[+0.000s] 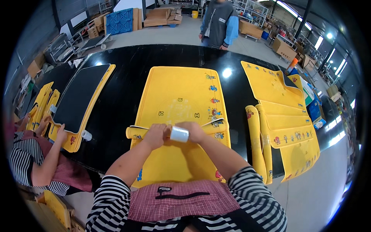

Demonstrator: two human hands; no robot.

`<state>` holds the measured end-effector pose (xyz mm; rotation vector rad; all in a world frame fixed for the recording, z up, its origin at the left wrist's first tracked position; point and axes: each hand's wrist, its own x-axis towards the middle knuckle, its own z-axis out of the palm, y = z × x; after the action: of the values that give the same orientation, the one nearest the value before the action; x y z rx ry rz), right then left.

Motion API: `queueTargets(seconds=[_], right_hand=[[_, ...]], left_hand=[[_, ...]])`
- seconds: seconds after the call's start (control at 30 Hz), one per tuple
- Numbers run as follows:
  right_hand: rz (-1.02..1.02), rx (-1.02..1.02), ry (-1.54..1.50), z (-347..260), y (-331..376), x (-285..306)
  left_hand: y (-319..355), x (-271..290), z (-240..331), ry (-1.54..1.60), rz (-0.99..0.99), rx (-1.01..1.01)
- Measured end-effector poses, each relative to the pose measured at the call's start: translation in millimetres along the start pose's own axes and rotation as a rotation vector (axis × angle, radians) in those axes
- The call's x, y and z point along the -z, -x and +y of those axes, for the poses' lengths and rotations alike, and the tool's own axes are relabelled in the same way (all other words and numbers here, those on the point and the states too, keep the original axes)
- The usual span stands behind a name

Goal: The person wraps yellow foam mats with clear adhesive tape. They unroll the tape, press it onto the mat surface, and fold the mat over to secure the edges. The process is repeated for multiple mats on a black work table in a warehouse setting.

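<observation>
A flat yellow mat (162, 87) with printed cartoon figures lies before me on the black table. Across its near half rests a rolled yellow mat (135, 132), its right end partly opened, showing a pale inner edge. My left hand (155, 136) is closed over the roll's middle, fingers curled; exactly what its fingertips pinch is hidden. Close beside it, my right hand (193, 131) is closed around a roll of clear packing tape (179, 134), held just above the rolled mat.
Two rolled mats (256, 143) and spread yellow mats (284, 120) lie right, near blue boxes (316, 112). At left, a co-worker's hands (62, 133) touch a black-backed mat (83, 92), beside another tape roll (86, 135). A person (219, 25) stands beyond the black table (127, 58).
</observation>
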<state>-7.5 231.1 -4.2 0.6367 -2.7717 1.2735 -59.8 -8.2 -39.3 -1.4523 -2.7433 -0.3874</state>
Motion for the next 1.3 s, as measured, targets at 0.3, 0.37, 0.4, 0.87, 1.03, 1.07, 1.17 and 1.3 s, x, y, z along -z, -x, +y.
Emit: queueTargets(seconds=[0.3,0.37,0.4,0.87,1.03,1.07,1.17,1.3], right_hand=[[0.085,0.258,0.314,-23.6,140.2,-84.5],[0.080,0.187,0.250,-47.8,126.7,-67.0],[0.170,0.218,0.252,-52.7,109.5,-55.6],[0.159,-0.158,-0.249,86.2,-79.9,6.2],[0.151,-0.108,-0.491,54.4,-46.6,5.7],[0.156,-0.106,-0.548,48.3,-36.6,3.1],[0.236,0.321,0.088,39.8,-23.8,-10.3],[0.298,0.259,0.127,31.6,-10.4,-25.2]], left_hand=[[60.4,21.2,66.6,0.056,-0.247,0.021],[50.6,24.2,50.7,0.037,-0.233,0.049],[42.7,20.5,38.3,0.024,-0.230,0.066],[-15.7,-19.1,25.4,-0.166,0.215,0.178],[-72.3,25.3,1.7,-0.083,-0.153,0.322],[-77.6,18.6,-9.0,-0.070,-0.117,0.281],[-78.2,0.4,-34.2,-0.025,0.001,0.152],[-79.0,-1.8,-39.8,-0.008,-0.021,0.107]])
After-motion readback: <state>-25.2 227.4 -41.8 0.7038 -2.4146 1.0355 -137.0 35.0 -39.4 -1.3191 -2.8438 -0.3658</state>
